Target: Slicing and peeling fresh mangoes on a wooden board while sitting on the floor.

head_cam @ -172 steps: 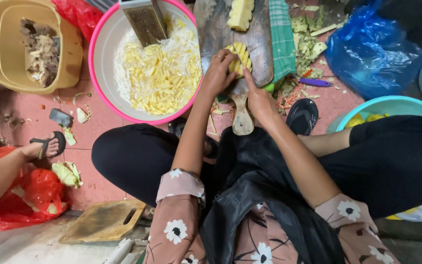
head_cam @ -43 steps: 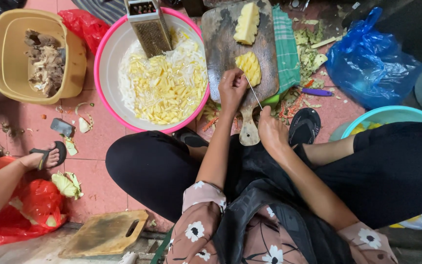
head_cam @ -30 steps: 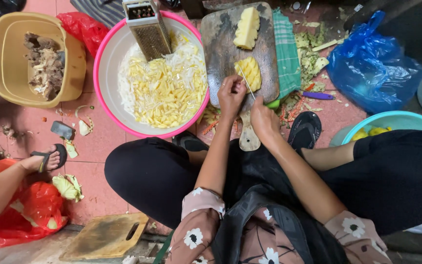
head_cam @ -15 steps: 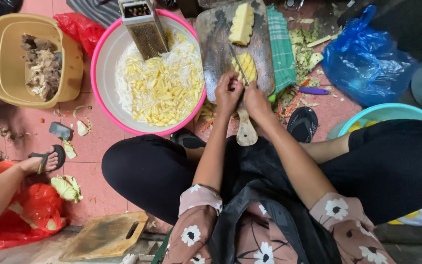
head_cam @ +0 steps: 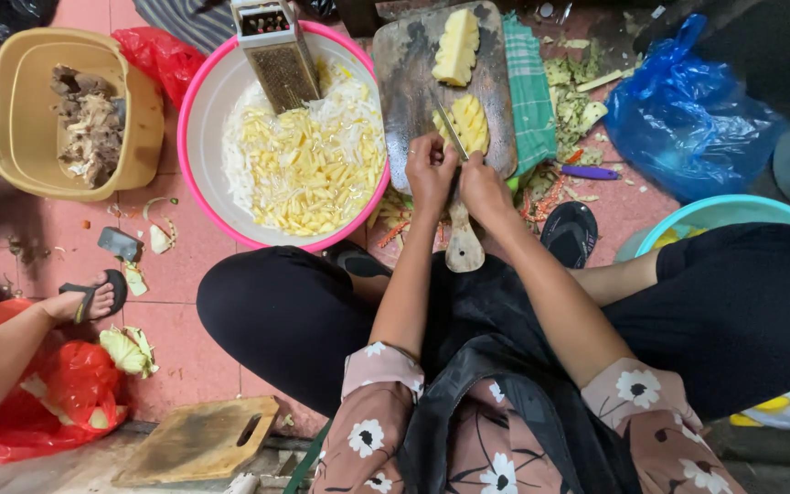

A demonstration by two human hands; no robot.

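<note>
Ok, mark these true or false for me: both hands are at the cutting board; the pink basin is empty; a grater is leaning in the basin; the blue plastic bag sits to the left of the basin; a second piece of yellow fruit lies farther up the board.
1. Both hands are at the cutting board. True: the left hand and right hand meet at the near end of the cutting board, by a knife and a scored piece of yellow fruit.
2. The pink basin is empty. False: the pink basin holds yellow and white shreds.
3. A grater leans in the basin. True: the grater rests at its far rim.
4. The blue bag is left of the basin. False: the blue bag lies right of the board.
5. A second piece of fruit lies farther up the board. True: second piece.
</note>
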